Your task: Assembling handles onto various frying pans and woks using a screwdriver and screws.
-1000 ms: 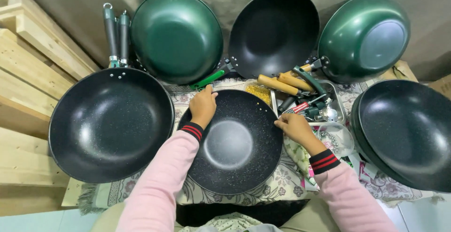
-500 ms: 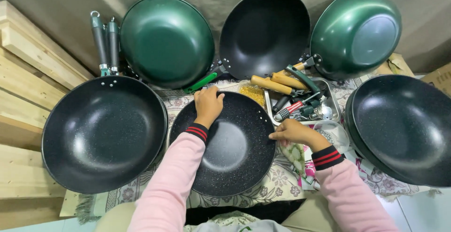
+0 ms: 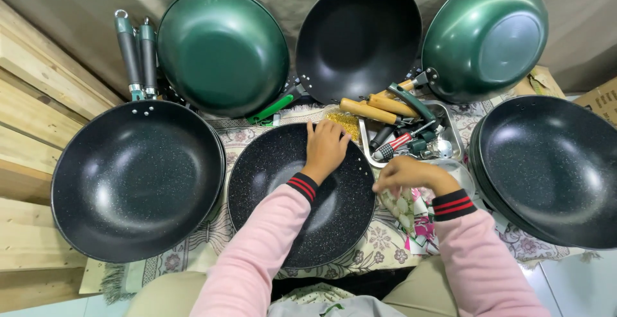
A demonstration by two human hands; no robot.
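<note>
A black speckled wok [image 3: 283, 192] without a handle lies on a patterned cloth straight in front of me. My left hand [image 3: 324, 149] rests on its far rim, fingers curled over the edge. My right hand [image 3: 406, 172] hovers just past the wok's right rim, fingers bunched; I cannot tell whether it pinches something small. Right beyond it stands a metal tray [image 3: 450, 138] of wooden-handled and red-handled tools [image 3: 385, 108].
A larger black wok [image 3: 135, 179] lies at left, stacked black woks [image 3: 553, 163] at right. Two green woks [image 3: 222, 47] [image 3: 485, 34] and a black one [image 3: 360, 34] lean on the back wall. Wooden planks [image 3: 32, 118] run along the left.
My left hand slid right along the wok's far rim. My right hand drew back slightly from the tray toward the wok's right edge. The view shifted a little.
</note>
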